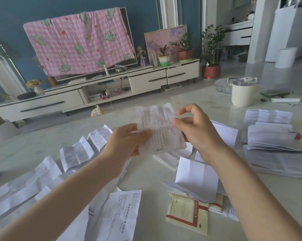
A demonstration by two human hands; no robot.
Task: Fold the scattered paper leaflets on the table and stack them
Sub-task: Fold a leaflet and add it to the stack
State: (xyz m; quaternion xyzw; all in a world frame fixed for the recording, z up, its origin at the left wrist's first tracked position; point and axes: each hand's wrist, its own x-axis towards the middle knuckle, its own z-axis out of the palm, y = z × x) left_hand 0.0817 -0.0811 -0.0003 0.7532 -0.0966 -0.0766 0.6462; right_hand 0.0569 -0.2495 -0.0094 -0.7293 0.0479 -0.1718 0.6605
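While the leaflet (159, 126) hangs in the air at the centre of the frame, above the table (146, 176), the left grip (125, 141) has its fingers curled round the sheet's lower left edge and plainly holds it. The right grip (197, 131) sits at the right edge, thumb against the paper and forefinger lifted clear; whether the fingers behind pinch the sheet I cannot tell.

To my eye this is thin, light, limp paper, already creased into panels, so it should fold readily along the old lines and flop anywhere else. It would tear or crumple under a hard pull, and it looks likely to slide on the glossy top. Opposite edges, close to a crease, seem the sensible places to hold.

For pressing a fold flat, a bare strip of table lies just below the hands, between the loose sheets (77, 153) at lower left and more at lower right. The folded stack (271, 153) sits at the right of the frame. A cream cup (242, 94) stands well apart at upper right. The table's far edge runs just beyond the hands.
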